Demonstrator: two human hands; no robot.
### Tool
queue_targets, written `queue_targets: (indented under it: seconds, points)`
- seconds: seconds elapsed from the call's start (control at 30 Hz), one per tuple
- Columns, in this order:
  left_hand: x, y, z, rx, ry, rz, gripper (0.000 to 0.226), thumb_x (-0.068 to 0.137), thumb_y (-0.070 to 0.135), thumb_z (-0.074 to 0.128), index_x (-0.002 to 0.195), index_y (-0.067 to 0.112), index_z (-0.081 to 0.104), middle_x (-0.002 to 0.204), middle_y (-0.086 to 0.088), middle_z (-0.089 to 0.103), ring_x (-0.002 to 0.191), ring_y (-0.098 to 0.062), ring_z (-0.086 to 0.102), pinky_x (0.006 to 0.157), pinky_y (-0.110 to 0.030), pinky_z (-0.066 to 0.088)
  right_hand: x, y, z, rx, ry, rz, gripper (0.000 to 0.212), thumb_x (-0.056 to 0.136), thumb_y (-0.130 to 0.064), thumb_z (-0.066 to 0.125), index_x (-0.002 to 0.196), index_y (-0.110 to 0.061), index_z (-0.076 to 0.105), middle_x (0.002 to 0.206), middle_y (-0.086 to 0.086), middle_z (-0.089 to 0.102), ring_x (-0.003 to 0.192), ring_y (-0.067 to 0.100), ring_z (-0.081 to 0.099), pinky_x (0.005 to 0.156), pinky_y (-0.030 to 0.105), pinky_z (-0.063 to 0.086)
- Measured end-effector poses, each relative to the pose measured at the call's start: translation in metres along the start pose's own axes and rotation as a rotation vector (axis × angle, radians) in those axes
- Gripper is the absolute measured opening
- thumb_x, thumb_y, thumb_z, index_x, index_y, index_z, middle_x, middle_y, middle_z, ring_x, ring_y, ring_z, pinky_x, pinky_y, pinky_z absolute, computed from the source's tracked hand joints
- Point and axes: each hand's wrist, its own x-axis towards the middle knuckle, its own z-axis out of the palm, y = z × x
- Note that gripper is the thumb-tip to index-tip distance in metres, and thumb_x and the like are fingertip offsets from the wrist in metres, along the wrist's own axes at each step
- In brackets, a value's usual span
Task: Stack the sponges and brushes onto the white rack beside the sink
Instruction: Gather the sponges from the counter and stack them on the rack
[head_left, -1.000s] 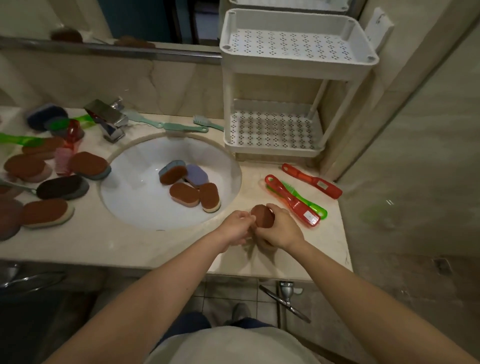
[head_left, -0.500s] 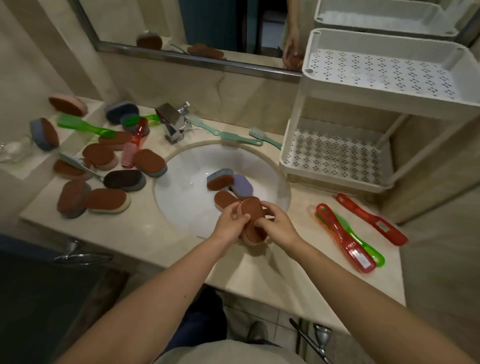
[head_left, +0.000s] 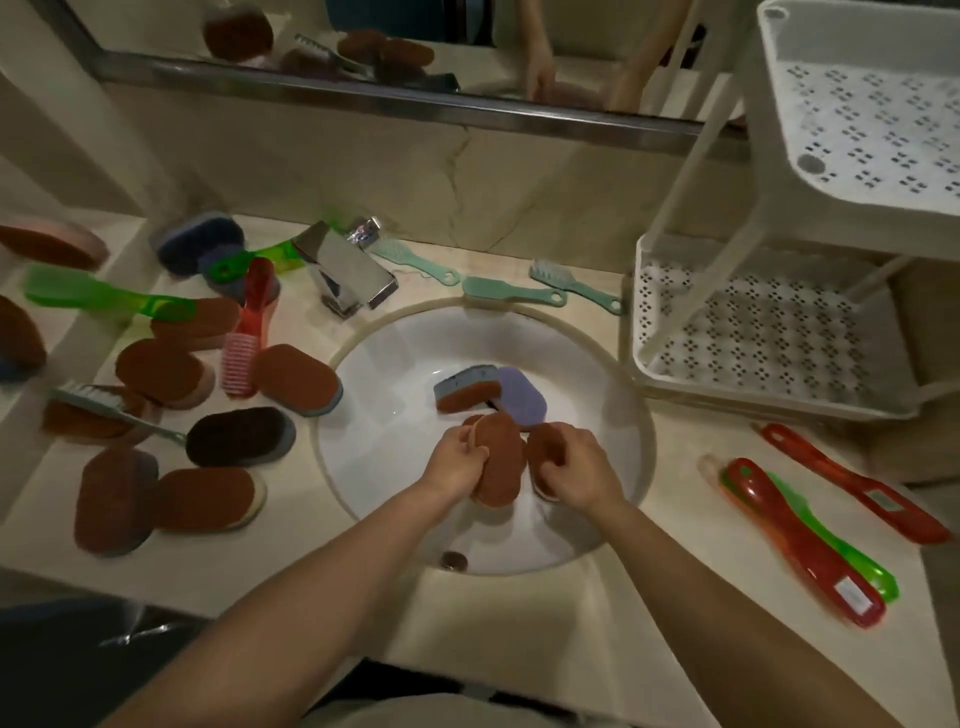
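Left hand gripped a brown sponge on edge over the sink. Right hand curled round a second sponge, probably pairing them for one trip to the white rack.

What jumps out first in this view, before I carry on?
Both hands work over the white sink: the left hand grips a brown sponge, and the right hand holds a second sponge. Left of the basin, loose sponges and brushes litter the counter. The white rack stands at the right.
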Motion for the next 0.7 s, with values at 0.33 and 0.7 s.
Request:
queue_targets:
  seconds: [0.33,0.7]
  points:
    - [0.043,-0.006,-0.017,0.144,-0.125,-0.054,0.034,0.099,0.009,0.044,0.132,0.008,0.050,0.122,-0.011,0.062,0.109,-0.025,0.060,0.089,-0.029,0.049,0.033,0.012,0.041,-0.174,-0.024,0.216,0.073,0.087,-0.027,0.062,0.149,-0.029,0.024,0.148,0.008,0.025,0.123,0.034,0.044,0.099,0.046,0.044]
    - [0.051,-0.003,-0.014,-0.036,-0.106,-0.099,0.023,0.098,0.019,0.041,0.105,0.020,0.062,0.104,-0.006,0.066,0.089,-0.016,0.062,0.076,-0.029,0.051,0.032,0.011,0.041,-0.060,0.128,0.287,0.069,0.093,-0.046,0.049,0.150,-0.023,0.020,0.144,0.013,0.029,0.123,0.036,0.044,0.099,0.046,0.043]
